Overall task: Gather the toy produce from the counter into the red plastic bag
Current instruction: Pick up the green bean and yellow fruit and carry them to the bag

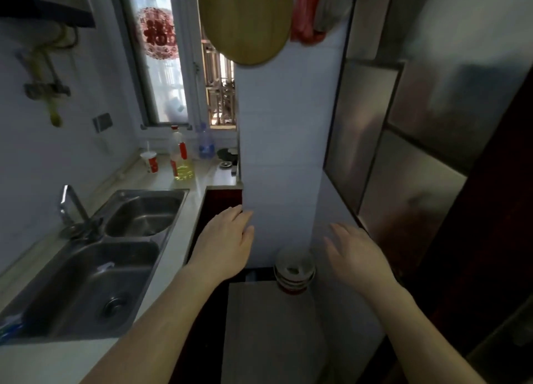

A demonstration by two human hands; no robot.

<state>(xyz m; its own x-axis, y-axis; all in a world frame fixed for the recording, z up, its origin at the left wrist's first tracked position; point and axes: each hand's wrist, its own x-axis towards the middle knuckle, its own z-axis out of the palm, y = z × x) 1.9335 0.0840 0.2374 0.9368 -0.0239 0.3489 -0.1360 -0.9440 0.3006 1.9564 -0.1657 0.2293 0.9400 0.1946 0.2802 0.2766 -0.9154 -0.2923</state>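
**Operator:** What are my fingers doing?

**Observer:** Your left hand (225, 242) is stretched forward, palm down, with its fingers (245, 219) straight and close together. It holds nothing. The fingertips lie over the edge of the white tiled pillar (282, 153), and I cannot tell whether they touch it. Your right hand (357, 254) is also out in front of you. Its fingers (340, 230) are relaxed and slightly spread, and it is empty as well.

**Operator:** And the bag?

**Observer:** The red plastic bag (305, 14) hangs high on the pillar, well above both your hands. It is just beside a round wooden board (245, 20).

**Operator:** What's around me?

**Observer:** Between your hands, lower down, a stack of bowls (294, 271) stands on a grey surface (268, 326). On your left, the white counter (178, 239) holds a double steel sink (115, 254) with a chrome tap (72, 207). At the far end of the counter stand a bottle of yellow oil (181, 158), a clear bottle with a blue label (206, 141) and a white-and-red paper cup (150, 161).

**Operator:** Any writing?

**Observer:** A red paper cutout (158, 33) on the window bears Chinese characters, but they are too blurred to read. The bottle labels are too small to read.
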